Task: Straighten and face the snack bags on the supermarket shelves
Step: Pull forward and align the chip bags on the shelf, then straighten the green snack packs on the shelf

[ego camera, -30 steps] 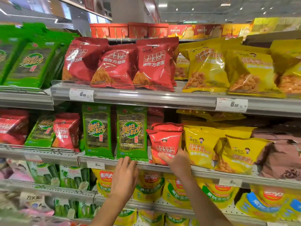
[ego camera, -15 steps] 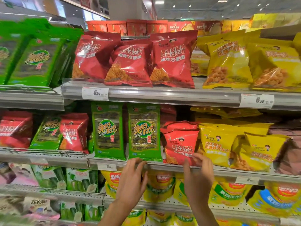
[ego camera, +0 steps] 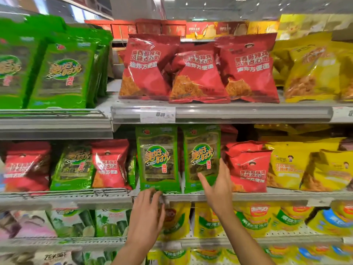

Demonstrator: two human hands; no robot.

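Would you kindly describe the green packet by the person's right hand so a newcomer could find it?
Start at the middle shelf, below the row of large red bags. Two upright green seaweed packets stand side by side there. It is the right-hand green packet, beside a red bag, and the only one with the right hand across its lower corner.

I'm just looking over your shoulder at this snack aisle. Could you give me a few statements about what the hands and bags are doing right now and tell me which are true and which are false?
1. The right hand is at the right-hand green seaweed bag. True.
2. The left hand holds a yellow bag. False: it is at the bottom edge of the left green seaweed bag, by the shelf rail.
3. Three red bags stand on the shelf above the hands. True.
4. The two green bags in the middle lie flat on their faces. False: they stand upright, fronts outward.
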